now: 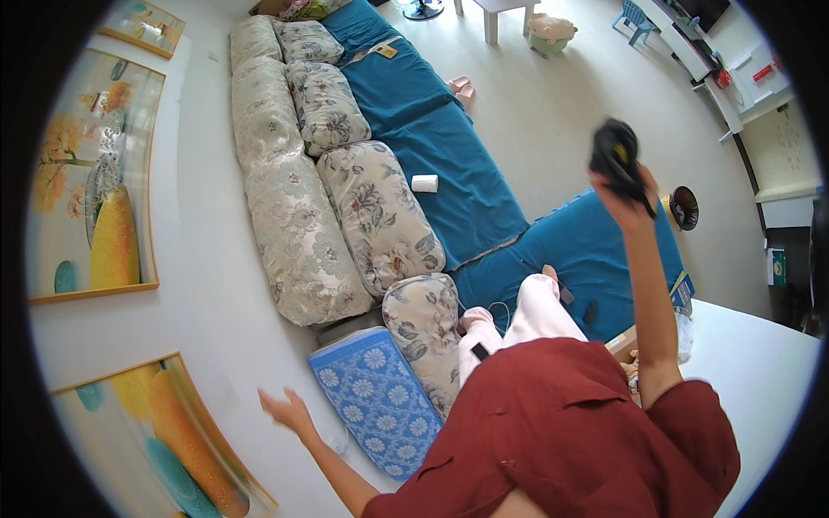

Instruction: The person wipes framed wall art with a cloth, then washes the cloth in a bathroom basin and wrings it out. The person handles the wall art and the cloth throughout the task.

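Note:
My right hand [623,206] is raised over the blue-covered sofa seat [570,239] and grips a dark, blurred object [615,155], perhaps a coiled strap or cable; its exact kind cannot be told. Out to the left, my left hand [288,411] is held with fingers apart and nothing in it, in front of the white wall. Nearest to it lies a blue cloth with white flowers [375,401], spread over the sofa corner. My feet, under pale pink trousers [544,311], are on the sofa.
Floral cushions [382,213] line the sofa back. A white roll [425,184], a phone [565,295] and a black remote-like object [590,312] lie on the seat. Framed paintings [97,181] hang left. A white table [732,349] and waste bin [683,208] stand right.

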{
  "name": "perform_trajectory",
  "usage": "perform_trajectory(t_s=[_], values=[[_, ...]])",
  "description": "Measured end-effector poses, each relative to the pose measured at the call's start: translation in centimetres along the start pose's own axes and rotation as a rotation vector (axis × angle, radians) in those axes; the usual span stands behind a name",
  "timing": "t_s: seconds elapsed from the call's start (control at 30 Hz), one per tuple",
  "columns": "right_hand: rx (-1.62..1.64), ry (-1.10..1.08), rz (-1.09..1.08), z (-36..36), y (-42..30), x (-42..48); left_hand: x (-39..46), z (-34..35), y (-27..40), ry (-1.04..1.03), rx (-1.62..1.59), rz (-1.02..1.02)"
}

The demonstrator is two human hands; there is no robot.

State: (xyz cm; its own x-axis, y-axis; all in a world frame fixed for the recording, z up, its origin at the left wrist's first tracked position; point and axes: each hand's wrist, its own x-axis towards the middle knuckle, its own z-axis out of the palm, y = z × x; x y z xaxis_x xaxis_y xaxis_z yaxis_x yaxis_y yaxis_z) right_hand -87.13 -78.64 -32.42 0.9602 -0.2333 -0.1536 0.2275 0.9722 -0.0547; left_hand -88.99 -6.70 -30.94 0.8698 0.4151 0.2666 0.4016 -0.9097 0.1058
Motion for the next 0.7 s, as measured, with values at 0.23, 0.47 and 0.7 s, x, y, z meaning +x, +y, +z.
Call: perform_trajectory(t_s=[0.23,0.47,0.7], values=[[-0.008,0.198,-0.001,-3.6,-1.6,-2.9,4.7,10.7,25.0,-0.2,-0.449,0.493],[-0.008,0.284,0.371,-5.1,0.7,3.8,-8.4,9.6,40.6,-0.651,-0.481,0.674],[0.13,0.088,0.627,-5.8,-0.4,7.3,-8.6,12.5,37.1,-0.694,-0.297,0.436]])
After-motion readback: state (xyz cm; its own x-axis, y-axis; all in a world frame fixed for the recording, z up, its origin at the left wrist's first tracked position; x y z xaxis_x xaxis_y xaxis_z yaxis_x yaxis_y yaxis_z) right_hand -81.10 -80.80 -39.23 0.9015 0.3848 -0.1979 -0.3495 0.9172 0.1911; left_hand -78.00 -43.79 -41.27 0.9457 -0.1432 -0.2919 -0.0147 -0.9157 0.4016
